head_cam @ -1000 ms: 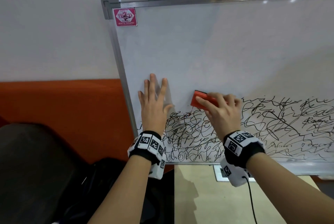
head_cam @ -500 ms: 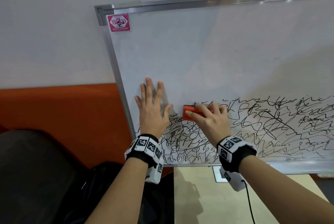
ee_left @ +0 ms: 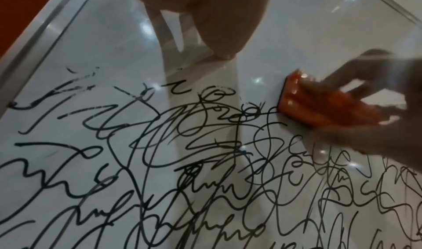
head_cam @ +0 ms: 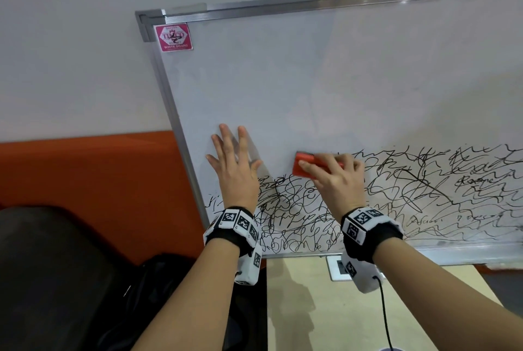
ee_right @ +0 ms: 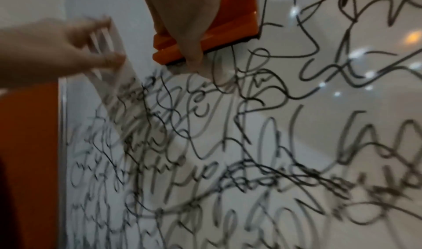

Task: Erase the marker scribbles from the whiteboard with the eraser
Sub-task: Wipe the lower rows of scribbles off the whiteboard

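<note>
My right hand (head_cam: 335, 180) grips the light, rigid eraser (head_cam: 304, 166) by its long edges, flat against the whiteboard (head_cam: 283, 81) above the scribbles (head_cam: 424, 195); my left hand (head_cam: 235, 172) rests flat, fingers spread, steadying the board.

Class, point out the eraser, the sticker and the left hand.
eraser (head_cam: 302, 164): head view, exposed left end.
sticker (head_cam: 173, 37): head view, centre of the pink label.
left hand (head_cam: 236, 172): head view, back of the hand.

Head cam above; wrist cams close-up.
</note>
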Demonstrator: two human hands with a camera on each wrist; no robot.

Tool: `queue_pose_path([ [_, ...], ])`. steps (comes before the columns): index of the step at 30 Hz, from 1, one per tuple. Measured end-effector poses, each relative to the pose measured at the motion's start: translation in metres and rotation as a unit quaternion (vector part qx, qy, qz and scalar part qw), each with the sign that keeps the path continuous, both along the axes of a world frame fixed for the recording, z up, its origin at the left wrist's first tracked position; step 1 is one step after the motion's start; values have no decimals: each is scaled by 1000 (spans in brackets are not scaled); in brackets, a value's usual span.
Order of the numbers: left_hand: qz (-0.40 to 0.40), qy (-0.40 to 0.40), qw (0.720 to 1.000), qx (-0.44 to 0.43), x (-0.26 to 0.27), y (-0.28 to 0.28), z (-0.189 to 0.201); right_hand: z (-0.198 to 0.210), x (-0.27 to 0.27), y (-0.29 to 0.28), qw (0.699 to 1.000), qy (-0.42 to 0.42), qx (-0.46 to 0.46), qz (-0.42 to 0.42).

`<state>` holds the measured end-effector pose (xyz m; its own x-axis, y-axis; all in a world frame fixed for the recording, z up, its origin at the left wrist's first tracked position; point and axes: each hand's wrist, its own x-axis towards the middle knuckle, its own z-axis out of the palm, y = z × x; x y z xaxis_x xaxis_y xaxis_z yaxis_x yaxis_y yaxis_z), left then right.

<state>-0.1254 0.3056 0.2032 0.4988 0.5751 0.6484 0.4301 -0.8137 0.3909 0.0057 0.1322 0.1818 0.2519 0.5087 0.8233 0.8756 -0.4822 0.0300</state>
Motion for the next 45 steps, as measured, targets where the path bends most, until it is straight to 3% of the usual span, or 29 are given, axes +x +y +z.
queue_pose_path([
  [3,-4,-1,1000,3,-1,0,-1,-6,8,-9,996,-36,-58,55],
  [7,5,-7,1000,11,1,1,-3,14,4,0,1000,-3,12,0],
  [12,11,-2,1000,22,0,1,-2,-14,-2,-14,998,-2,-61,22],
  [16,14,1,1000,-7,2,-11,4,5,-4,-6,996,63,46,-44],
  [18,19,10,1000,-14,6,-19,11,-1,-11,-2,994,81,58,-41],
  [22,23,48,996,75,16,-21,18,-26,-22,-8,994,103,22,-18],
  [27,28,65,993,92,20,-16,11,-9,-14,5,986,116,108,-46],
  [31,32,63,993,90,21,-16,9,-35,-25,-1,991,124,47,-24],
  [37,37,60,993,90,20,-17,7,-7,-20,5,992,96,76,-42],
  [41,35,61,994,89,19,-18,7,-23,-20,-7,997,69,-8,-21],
  [45,31,48,995,84,21,-19,5,0,-20,2,998,58,-2,-32],
])
